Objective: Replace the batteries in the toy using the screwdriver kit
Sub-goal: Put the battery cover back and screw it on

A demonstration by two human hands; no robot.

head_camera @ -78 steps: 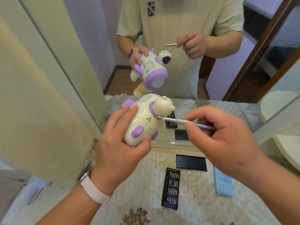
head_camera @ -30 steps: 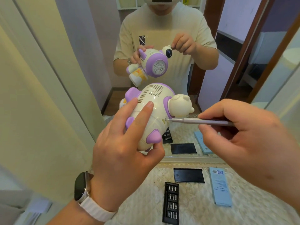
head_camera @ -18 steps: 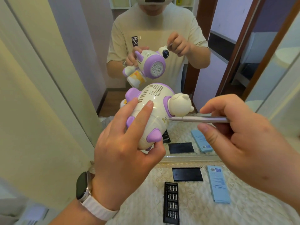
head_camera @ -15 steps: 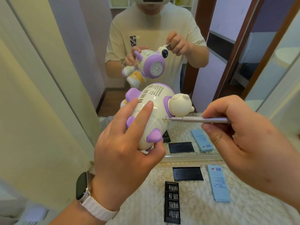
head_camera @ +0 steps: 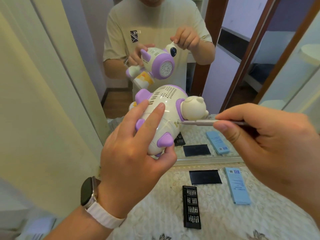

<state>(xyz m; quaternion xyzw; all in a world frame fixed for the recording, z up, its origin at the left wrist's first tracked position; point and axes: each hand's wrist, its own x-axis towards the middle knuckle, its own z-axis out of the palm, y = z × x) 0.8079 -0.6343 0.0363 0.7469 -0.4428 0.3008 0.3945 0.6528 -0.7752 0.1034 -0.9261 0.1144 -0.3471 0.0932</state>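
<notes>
A mirror (head_camera: 225, 66) is standing beyond both hands, showing the person and the toy a second time. A pale quilted cloth (head_camera: 155, 213) is lying below the hands. The left hand (head_camera: 131, 161) is gripping the toy (head_camera: 166, 118) in the air, with its fingers spreading over the white back and its thumb curling under the lower end. The toy, white with purple fins, is tilting in that hand, its round head pointing toward the right hand (head_camera: 270, 146).

Beneath the right hand a blue box (head_camera: 238, 186) is lying on the cloth. Between the two wrists a black tray of bits (head_camera: 191, 207) is lying lengthwise, with a flat black panel (head_camera: 205, 177) just beyond it. A watch (head_camera: 87, 191) is sitting on the left wrist.

The right thumb and forefinger are pinching a thin metal screwdriver (head_camera: 197, 122), holding it level, its tip touching a small recess under the toy's head.
</notes>
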